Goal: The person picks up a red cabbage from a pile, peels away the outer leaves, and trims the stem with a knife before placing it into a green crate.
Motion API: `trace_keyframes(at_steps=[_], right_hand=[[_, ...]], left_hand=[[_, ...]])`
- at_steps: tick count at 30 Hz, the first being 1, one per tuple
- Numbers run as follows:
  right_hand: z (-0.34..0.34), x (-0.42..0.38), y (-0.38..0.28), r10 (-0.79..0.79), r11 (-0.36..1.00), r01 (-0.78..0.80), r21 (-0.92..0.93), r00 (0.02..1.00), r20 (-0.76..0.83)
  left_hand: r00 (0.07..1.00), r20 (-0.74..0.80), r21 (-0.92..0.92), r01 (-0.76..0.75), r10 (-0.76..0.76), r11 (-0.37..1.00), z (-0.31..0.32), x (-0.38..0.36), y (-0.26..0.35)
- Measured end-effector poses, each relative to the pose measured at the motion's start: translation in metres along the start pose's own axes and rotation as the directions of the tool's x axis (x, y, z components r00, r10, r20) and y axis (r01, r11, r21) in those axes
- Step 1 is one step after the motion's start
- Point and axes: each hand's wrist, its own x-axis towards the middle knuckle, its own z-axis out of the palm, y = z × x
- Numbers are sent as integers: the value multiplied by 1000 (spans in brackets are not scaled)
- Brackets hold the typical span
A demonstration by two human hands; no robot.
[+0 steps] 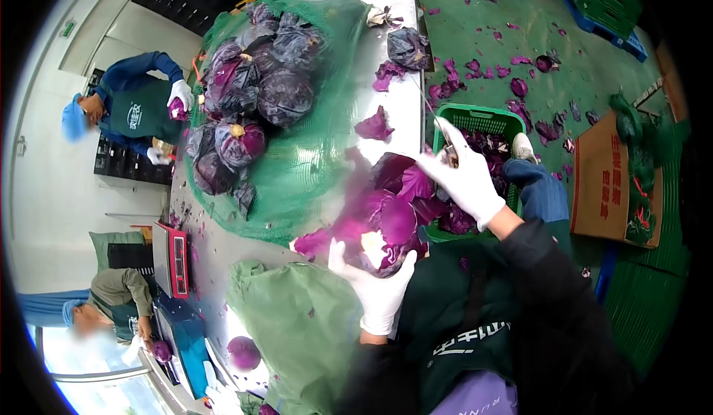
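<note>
Left hand (377, 289) has its grip wrapped around a red cabbage (379, 225) on the bench (394, 110). Right hand (464, 177), just past it, is closed on a knife (438, 121), green crate (475, 121) right behind.

Produce packing room, steel table (386, 118), cabbage sack (312, 155), crate (475, 118), scale (177, 259)

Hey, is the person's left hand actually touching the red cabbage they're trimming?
Touching. The head view shows the left hand in a white glove cupping the red cabbage from below, fingers pressed against its cut stem end with no gap.
</note>
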Motion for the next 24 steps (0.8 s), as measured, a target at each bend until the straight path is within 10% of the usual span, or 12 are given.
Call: trace_keyframes(at_steps=[3,7,11,20,24], right_hand=[[3,-4,-26,-631,657,670,-345,739,235],[13,16,-34,-266,657,634,-408,701,662],[15,32,-20,-505,556,750,-358,647,572],[8,86,28,-32,777,278,-564,913,406],[-9,61,4,-175,887,222,-406,973,150]], left_hand=[[989,127,0,-79,78,997,-9,7,-4],[942,292,-3,-171,164,985,-20,26,-1],[903,351,-28,-255,248,967,-29,40,4],[873,343,-114,-328,347,938,-28,37,-10],[973,195,-69,-111,122,991,-18,25,-12]])
